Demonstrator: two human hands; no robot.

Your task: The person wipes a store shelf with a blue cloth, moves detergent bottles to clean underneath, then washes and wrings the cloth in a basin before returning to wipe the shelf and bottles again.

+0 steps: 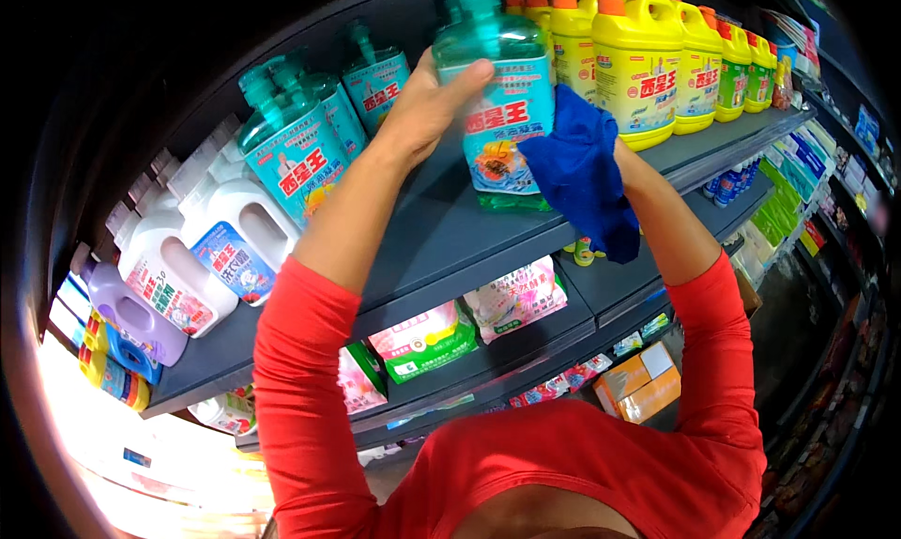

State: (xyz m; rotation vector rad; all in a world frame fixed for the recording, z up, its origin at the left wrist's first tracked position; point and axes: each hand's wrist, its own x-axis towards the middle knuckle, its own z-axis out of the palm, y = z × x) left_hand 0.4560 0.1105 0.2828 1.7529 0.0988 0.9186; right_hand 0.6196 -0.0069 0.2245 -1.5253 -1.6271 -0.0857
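Note:
My left hand [429, 109] grips a teal pump bottle [508, 123] near its shoulder, thumb across the front. The bottle stands upright over the dark grey shelf [422, 236]; whether its base touches the shelf I cannot tell. A blue cloth [588, 166] covers most of my right hand [621, 155], which holds it against the bottle's right side. The cloth hangs down past the shelf's front edge. More teal pump bottles [295, 159] stand on the left, and yellow jugs with orange pump tops [637, 67] stand in a row on the right.
White detergent jugs [239, 243] and a purple jug [137, 313] line the shelf's left end. On the shelf below lie green and pink packets [426, 342]. An orange carton [637, 383] sits low down. Another shelf unit [838, 370] runs along the far right.

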